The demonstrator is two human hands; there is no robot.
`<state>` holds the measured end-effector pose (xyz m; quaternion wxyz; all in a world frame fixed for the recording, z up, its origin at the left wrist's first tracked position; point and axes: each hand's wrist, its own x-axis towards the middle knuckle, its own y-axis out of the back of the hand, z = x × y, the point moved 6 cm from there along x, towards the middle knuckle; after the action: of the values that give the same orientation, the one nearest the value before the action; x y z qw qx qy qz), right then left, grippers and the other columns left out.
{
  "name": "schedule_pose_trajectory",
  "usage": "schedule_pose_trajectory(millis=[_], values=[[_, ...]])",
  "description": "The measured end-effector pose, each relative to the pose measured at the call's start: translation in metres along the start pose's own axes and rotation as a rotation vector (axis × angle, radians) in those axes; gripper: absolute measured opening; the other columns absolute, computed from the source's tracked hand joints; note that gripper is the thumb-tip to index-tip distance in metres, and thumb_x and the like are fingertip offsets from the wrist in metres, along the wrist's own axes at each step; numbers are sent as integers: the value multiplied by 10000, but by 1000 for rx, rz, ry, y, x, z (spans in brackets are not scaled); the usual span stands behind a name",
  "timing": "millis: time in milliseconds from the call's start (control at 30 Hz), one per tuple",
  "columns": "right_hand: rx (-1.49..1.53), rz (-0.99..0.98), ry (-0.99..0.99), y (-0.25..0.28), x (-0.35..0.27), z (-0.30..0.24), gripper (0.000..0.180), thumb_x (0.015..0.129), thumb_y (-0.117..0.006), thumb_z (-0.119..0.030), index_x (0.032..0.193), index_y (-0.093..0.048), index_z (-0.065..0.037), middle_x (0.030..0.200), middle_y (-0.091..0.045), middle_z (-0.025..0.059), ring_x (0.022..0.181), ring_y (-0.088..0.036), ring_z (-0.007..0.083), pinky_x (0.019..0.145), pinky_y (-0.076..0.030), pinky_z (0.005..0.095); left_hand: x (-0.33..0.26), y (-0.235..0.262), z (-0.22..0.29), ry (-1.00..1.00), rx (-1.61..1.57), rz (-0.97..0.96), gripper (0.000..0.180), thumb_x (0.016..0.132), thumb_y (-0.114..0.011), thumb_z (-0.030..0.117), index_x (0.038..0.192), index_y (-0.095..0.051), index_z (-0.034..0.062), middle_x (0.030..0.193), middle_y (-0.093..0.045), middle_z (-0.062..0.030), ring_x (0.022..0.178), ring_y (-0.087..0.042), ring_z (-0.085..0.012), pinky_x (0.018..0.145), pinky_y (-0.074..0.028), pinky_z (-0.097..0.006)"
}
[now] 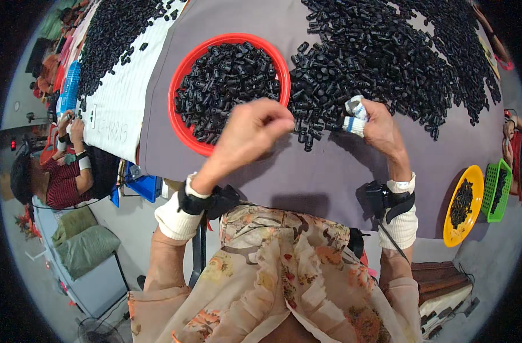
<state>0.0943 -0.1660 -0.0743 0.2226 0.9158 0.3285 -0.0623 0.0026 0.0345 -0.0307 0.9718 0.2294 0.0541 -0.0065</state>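
Observation:
My left hand (252, 130) hovers by the lower right rim of a red basin (177, 127) filled with small black plastic cylindrical parts (229, 86). Its fingers are curled together, and anything between them is hidden. To the right, my right hand (382, 128) is closed at the near edge of a large heap of similar black parts (364, 63). White blue-striped cloth (355, 121) covers its fingertips or is pinched there; I cannot tell which. A few black parts lie close to those fingertips, but whether one is gripped is unclear.
A yellow tray (450, 231) and a green basket (493, 210) with black parts are at the right. Another person (66, 177) works at the left beside a white sheet (121, 94) bearing more parts. Blue bins (142, 186) stand below the table's left edge.

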Motion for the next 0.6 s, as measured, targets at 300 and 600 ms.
schedule_pose_trajectory(millis=[300, 600], values=[[-64, 22, 120, -3, 0, -2, 93, 745, -638, -113, 770, -566, -59, 595, -459, -69, 526, -377, 25, 448, -287, 211, -4, -69, -1, -275, 617, -27, 236, 702, -685, 207, 793, -562, 27, 733, -549, -125, 681, -570, -308, 580, -459, -396], [60, 69, 192, 2, 1, -14, 97, 753, -652, -115, 813, -607, -54, 645, -526, -65, 534, -432, 11, 455, -333, 185, 1, -53, 0, -162, 179, -67, 156, 734, -660, 102, 822, -584, -1, 715, -565, -62, 665, -581, -179, 555, -462, -301]])
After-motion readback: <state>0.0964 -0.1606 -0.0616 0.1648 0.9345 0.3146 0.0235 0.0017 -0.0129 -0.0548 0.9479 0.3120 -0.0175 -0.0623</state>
